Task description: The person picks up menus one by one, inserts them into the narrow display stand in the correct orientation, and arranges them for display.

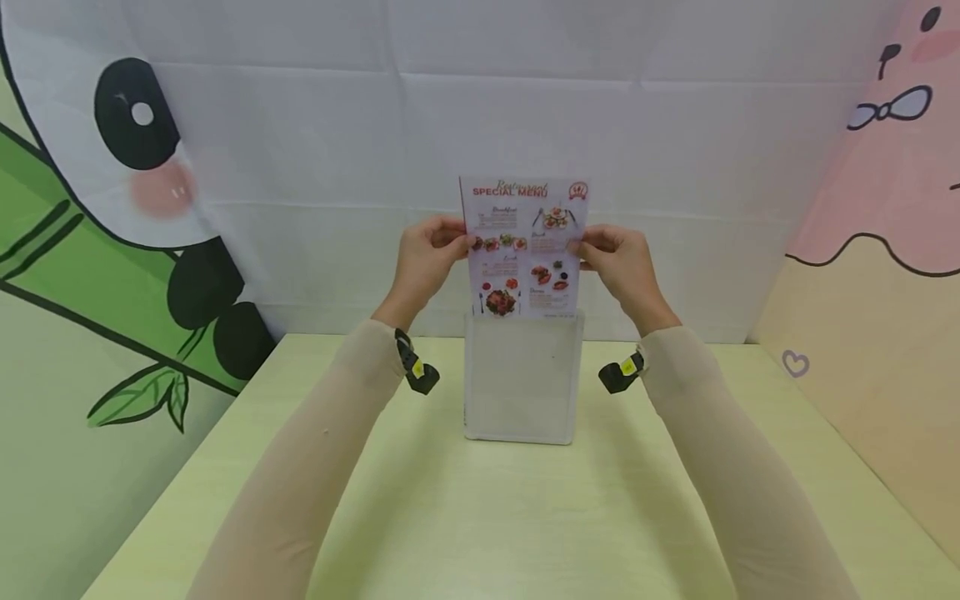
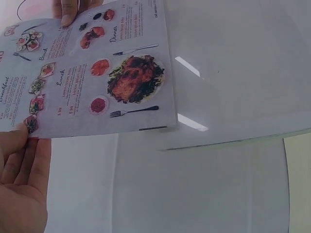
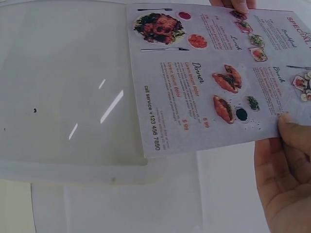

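Note:
A printed restaurant menu sheet point(image 1: 525, 250) is held upright, its lower edge at the top of a clear upright display stand point(image 1: 521, 379) on the table. My left hand point(image 1: 429, 262) pinches the sheet's left edge between thumb and fingers. On the opposite edge my right hand point(image 1: 621, 267) pinches it the same way. In the right wrist view the bottom edge of the menu point(image 3: 194, 82) meets the top of the stand point(image 3: 63, 97); whether it is inside or in front of the panel I cannot tell.
The pale yellow-green table point(image 1: 510, 517) runs under both forearms. Behind it hangs a white cloth backdrop point(image 1: 337, 150). A panda-printed panel point(image 1: 112, 292) stands at the left, and a pink and cream printed panel point(image 1: 877, 333) at the right.

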Demonstrator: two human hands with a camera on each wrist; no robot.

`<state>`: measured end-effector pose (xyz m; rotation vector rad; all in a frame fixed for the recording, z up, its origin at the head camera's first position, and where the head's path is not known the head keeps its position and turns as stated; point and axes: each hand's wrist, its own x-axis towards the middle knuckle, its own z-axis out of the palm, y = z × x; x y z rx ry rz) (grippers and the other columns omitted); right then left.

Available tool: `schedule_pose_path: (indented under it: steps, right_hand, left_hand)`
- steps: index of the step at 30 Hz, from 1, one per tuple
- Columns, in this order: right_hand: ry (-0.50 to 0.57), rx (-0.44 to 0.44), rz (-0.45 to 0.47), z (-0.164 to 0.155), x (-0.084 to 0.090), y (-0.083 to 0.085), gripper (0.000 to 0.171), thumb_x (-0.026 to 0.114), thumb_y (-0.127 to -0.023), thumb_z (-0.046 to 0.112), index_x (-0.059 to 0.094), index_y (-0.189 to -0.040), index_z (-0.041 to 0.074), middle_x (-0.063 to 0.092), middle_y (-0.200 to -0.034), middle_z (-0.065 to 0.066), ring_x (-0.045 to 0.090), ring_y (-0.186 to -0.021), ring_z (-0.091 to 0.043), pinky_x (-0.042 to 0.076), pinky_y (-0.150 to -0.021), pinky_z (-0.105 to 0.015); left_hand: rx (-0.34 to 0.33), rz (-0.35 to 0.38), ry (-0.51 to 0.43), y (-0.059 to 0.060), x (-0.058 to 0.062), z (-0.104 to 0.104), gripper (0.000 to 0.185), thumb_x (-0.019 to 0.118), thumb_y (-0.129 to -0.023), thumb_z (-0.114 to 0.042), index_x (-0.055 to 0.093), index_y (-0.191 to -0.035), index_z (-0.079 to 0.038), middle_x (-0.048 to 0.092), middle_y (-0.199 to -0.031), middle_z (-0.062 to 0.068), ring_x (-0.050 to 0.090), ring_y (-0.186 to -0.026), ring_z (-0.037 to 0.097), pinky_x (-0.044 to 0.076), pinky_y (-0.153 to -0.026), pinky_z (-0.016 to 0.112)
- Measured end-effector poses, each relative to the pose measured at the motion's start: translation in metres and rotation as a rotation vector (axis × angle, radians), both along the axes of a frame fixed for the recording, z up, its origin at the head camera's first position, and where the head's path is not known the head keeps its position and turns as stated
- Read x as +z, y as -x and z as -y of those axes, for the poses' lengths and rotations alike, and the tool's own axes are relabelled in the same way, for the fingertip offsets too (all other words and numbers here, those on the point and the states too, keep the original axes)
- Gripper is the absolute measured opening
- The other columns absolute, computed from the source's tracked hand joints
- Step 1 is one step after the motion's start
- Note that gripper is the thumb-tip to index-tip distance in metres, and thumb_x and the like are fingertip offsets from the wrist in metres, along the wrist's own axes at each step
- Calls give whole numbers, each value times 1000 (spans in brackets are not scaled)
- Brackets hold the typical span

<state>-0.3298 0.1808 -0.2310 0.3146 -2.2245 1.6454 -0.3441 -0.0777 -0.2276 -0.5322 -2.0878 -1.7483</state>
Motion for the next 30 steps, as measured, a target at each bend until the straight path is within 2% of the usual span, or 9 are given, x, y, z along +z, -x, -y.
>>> schedule_pose_path:
  steps: [12, 17, 30]
  right_hand:
    - [29, -58, -20, 4, 9, 1, 26, 66, -92, 15, 68, -111, -2, 69, -109, -10, 65, -89, -9, 55, -87, -29]
    - [21, -74, -37, 4, 12, 1, 25, 65, -92, 16, 68, -110, -1, 70, -108, -8, 65, -88, -8, 55, -84, -25]
    - [14, -77, -53, 4, 14, 1, 25, 64, -93, 18, 68, -110, 1, 69, -109, -8, 65, -91, -11, 55, -84, -25]
  left_hand:
    - [-3, -21, -38, 1, 9, -4, 16, 65, -90, -4, 65, -104, 4, 69, -104, 17, 66, -85, 11, 56, -82, 27]
    - [-9, -25, -43, 2, 13, -4, 16, 65, -90, -4, 65, -104, 4, 69, -104, 17, 66, -87, 12, 56, -83, 27]
    - [9, -41, -27, 3, 16, -6, 16, 63, -92, -5, 65, -105, 3, 68, -106, 18, 66, -88, 13, 56, -83, 27]
